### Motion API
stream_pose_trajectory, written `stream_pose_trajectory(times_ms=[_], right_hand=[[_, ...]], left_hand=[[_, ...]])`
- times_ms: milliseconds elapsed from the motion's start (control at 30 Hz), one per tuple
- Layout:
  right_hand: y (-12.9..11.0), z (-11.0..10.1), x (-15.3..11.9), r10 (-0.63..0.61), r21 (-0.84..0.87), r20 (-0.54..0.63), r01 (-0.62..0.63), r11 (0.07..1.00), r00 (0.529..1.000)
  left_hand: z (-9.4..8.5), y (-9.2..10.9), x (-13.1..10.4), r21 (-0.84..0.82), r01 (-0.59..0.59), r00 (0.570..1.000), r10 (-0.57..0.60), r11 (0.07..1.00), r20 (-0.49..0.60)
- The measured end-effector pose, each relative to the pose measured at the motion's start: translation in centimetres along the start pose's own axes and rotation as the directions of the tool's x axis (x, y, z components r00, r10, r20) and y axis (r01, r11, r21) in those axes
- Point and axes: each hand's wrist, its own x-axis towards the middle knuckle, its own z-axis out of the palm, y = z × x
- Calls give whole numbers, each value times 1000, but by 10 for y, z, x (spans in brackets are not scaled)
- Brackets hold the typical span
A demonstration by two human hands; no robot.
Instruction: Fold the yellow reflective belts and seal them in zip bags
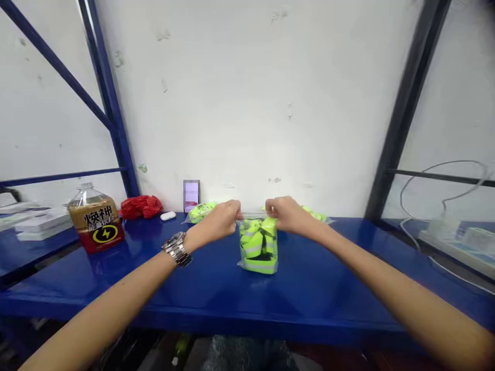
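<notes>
A clear plastic bag (258, 247) with folded neon-yellow straps and grey reflective stripes inside is upright above the blue table (185, 293). My left hand (222, 219), below a metal wristwatch, pinches the bag's top left corner. At the top right corner, my right hand (284, 212) pinches the same bag. The bag's top edge is stretched between both hands. Behind my left hand lies another bag of neon-yellow material (201, 211). More neon-yellow material (315, 214) lies behind my right hand, partly hidden by it.
A large drink bottle (96, 219) stands at the left, near a crumpled red bag (141, 206) and a small white object (168, 216). A phone (191, 195) leans on the wall. White boxes (44, 224) are far left; a power strip (456, 247) and cables are at the right.
</notes>
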Motion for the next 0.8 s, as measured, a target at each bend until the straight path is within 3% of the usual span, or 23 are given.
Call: stream_pose_trajectory(times_ms=[133, 200, 267, 367, 467, 533, 667, 800], right_hand=[[13, 4, 23, 42, -120, -199, -67, 991, 979], [20, 11, 29, 37, -152, -365, -99, 983, 930], [27, 23, 28, -12, -95, -425, -31, 995, 905], [38, 44, 9, -158, 91, -298, 193, 977, 941], [48, 63, -15, -116, 172, -237, 159, 972, 965], [53, 72, -25, -60, 86, -229, 82, 993, 972], [60, 88, -31, 34, -217, -293, -101, 971, 956], [68, 104, -34, 80, -357, -253, -170, 918, 964]], left_hand=[[3, -12, 24, 104, 40, 994, -29, 994, -107], [3, -14, 29, 174, 78, 977, -41, 982, -211], [5, -13, 23, 219, 85, 965, -25, 972, -262], [15, -3, -3, 269, 2, 983, 48, 963, -178], [33, 12, -33, 248, -50, 996, 68, 968, -63], [45, 24, -43, 222, -33, 999, 39, 975, -22], [65, 42, -35, 255, -58, 998, 55, 965, 18], [84, 40, -7, 289, -114, 990, 83, 951, 117]])
